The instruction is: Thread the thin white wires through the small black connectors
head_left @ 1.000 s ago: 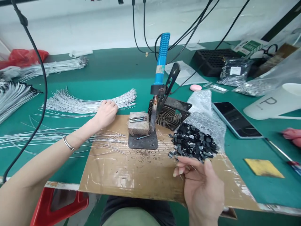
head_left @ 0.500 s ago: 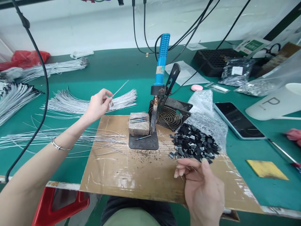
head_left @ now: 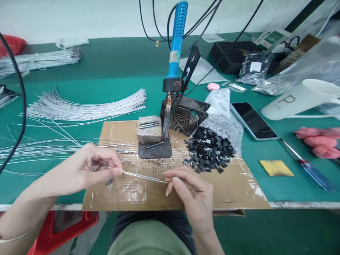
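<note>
My left hand [head_left: 91,166] pinches one thin silver wire [head_left: 143,176] low over the brown cardboard sheet [head_left: 239,184]. The wire runs right to the fingertips of my right hand [head_left: 190,193], which meet its free end; whether those fingers also hold a small part I cannot tell. Just beyond my right hand lies a pile of small black components [head_left: 208,148] on a clear bag. A blue-handled soldering iron [head_left: 174,46] stands upright in its stand [head_left: 155,150] beside a brick-like block [head_left: 149,130].
Fanned bundles of silver wires [head_left: 79,108] lie on the green table at left. A small fan [head_left: 183,118] sits behind the stand. To the right are a phone [head_left: 252,120], a white jug [head_left: 300,101], a yellow pad [head_left: 276,167], a screwdriver [head_left: 309,166] and pink cloth [head_left: 318,140].
My left hand lifted a single wire from the fanned bundle and brought it down over the cardboard. My right hand moved left from the black pile to meet the wire's end. The view tilted down.
</note>
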Demonstrator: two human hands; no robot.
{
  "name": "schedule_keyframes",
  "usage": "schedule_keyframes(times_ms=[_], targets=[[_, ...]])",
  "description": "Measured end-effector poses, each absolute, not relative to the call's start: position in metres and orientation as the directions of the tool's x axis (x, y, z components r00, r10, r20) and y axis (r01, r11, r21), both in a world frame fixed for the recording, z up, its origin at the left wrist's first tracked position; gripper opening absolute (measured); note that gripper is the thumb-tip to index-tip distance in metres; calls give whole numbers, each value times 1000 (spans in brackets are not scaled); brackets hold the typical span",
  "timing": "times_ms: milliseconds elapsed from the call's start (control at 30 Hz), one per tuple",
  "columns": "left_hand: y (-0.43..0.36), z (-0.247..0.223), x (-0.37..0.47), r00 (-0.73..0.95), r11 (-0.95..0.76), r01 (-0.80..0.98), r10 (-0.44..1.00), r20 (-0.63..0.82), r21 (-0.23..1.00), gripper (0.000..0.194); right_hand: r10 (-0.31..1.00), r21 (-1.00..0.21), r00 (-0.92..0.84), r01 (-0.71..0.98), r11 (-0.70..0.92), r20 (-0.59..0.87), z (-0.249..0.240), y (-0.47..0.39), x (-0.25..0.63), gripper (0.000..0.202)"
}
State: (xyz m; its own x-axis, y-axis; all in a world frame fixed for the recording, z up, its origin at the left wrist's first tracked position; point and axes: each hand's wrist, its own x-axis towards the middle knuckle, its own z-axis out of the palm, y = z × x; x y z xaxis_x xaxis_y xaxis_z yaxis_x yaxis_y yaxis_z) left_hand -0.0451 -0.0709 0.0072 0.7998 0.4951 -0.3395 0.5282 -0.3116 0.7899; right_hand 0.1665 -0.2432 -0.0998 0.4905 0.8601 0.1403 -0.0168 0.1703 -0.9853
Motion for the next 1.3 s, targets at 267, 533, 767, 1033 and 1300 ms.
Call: schedule_keyframes(times_ms=[267,533,767,1033,1300], targets=[[-79,-8,-38,748,-228,514,590,-302,827,21,846,-978,525,-111,177,94,-89,-236,154,13],[-85,-8,-29,752,-238,529,575,-321,814,27,878,-962,478,-252,109,-26,-92,-232,150,16],[-86,-5,-29,708,-169,588,581,-402,791,33,887,-983,453,-108,150,86,-96,-235,156,17],[-99,6,-24,750,-434,572,621,-228,696,35,897,-988,416,14,157,148,-94,-236,157,18],[-123,-13,14,840,-473,488,484,-246,734,22,878,-982,443,123,143,183,-92,-235,158,19]])
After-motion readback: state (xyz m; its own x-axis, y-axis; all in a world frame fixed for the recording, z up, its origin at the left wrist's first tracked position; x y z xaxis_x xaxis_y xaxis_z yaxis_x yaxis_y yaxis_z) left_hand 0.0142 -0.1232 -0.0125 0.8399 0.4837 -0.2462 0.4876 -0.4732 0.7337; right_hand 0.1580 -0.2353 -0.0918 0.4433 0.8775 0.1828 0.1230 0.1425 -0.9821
